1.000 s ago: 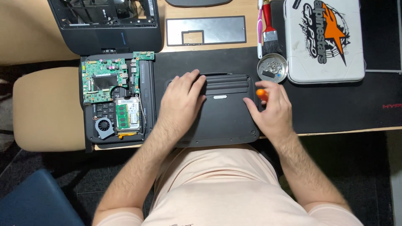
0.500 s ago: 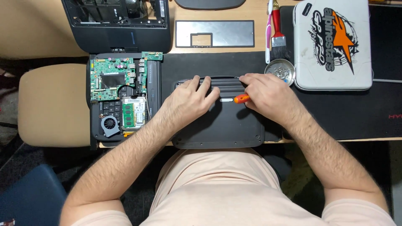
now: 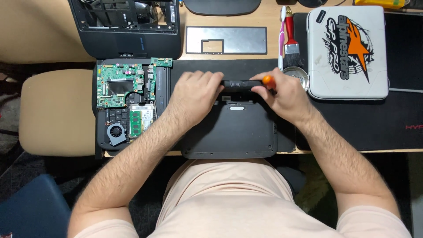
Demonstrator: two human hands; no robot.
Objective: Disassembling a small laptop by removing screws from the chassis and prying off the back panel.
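Note:
A black laptop shell [image 3: 233, 132] lies face down on a dark mat at the desk's near edge. My left hand [image 3: 194, 94] rests on its upper left part, fingers curled over the long black bar [image 3: 240, 83] along its far edge. My right hand [image 3: 282, 94] grips an orange-handled screwdriver [image 3: 268, 80] at the right end of that bar. The screwdriver's tip is hidden under my fingers.
An opened laptop base with green circuit board [image 3: 123, 86] and fan [image 3: 116, 131] lies left. Behind are a black bezel frame [image 3: 128, 31], a grey keyboard plate [image 3: 227, 39], a brush [image 3: 291, 37], a small metal dish [image 3: 299, 75] and a white case [image 3: 348, 50].
Both hands have moved up from the middle of the shell to its far edge. The right hand has brought the screwdriver to the bar's right end.

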